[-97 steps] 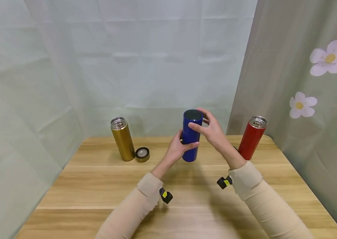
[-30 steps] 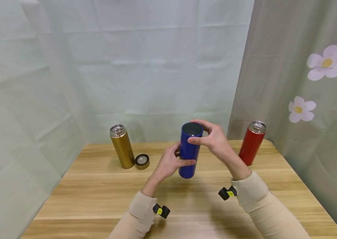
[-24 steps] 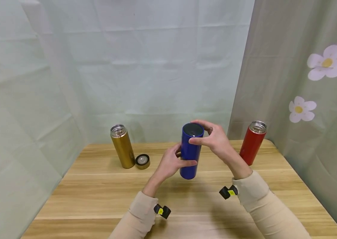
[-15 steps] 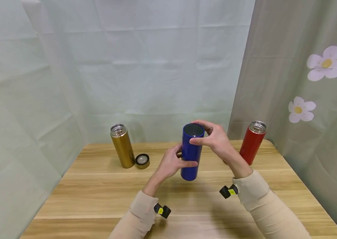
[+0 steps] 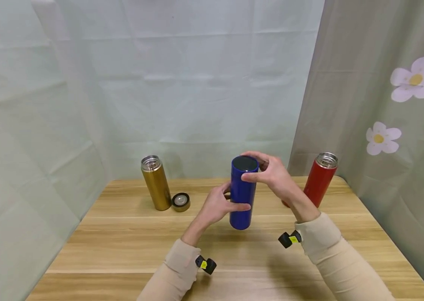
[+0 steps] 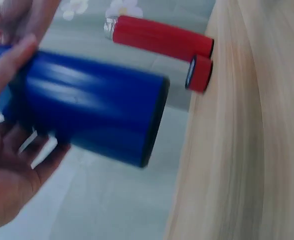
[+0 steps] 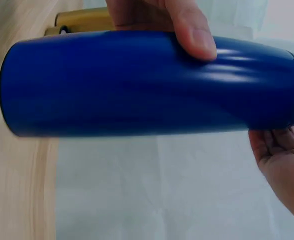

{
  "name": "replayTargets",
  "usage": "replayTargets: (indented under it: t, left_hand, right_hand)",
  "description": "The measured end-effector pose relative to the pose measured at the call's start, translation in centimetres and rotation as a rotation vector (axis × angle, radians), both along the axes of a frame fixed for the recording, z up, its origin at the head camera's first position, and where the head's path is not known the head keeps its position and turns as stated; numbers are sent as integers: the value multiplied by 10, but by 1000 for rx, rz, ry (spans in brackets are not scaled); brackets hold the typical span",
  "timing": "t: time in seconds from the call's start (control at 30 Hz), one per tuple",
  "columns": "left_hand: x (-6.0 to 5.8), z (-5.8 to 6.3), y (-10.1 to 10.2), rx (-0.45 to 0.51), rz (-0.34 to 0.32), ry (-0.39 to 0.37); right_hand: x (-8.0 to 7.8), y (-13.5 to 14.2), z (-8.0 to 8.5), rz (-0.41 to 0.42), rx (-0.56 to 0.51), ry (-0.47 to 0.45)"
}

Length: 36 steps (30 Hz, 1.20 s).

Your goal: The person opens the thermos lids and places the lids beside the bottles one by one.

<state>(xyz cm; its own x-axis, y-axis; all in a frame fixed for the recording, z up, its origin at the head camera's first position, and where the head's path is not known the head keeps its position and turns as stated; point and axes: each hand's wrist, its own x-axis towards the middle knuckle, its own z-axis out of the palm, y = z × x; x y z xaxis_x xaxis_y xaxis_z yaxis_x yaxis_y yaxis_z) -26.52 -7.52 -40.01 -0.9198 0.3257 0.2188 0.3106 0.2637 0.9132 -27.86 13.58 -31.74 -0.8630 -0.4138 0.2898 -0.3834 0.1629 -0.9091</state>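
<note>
A blue thermos bottle stands nearly upright between both hands, its base raised above the wooden table. My left hand wraps its body, the thumb lying across the front. My right hand grips the dark-topped lid at its upper end with thumb and fingers. In the right wrist view, a dark seam shows near the bottle's top, partly cut off by the frame edge. The left wrist view shows the bottle's dark base edge, blurred. Some fingers of both hands are hidden behind the bottle.
On the table, a lidless gold thermos stands at left with its lid beside it. At right stands a lidless red thermos; its red lid is mostly behind my right forearm in the head view. Curtains surround the table.
Compared with the earliest frame, both hands and the blue thermos sit lower and nearer, and the view has shifted slightly. Over the last second they drift a little rightward, the grips unchanged.
</note>
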Motion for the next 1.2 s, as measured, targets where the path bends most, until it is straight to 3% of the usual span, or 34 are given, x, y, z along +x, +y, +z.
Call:
replayTargets:
  t: [0.2,0.37,0.67,0.93,1.2]
  left_hand:
    - [4,2,8,31,110,30]
    - [6,2,10,35,145,57]
    - [4,1,9,16,103,59]
    - [3,-2,7,65,37,63]
    - [2,-4,4,93,-41,54]
  right_hand:
    - [5,-12,-2,-18,-37,-14]
    - [8,-18,-4,-75,-50,13]
    - [6,-15,-5,-70,-130,-1]
    - [6,-11,-4,-72,-128,7]
    - [3,-6,-6,25,-161,8]
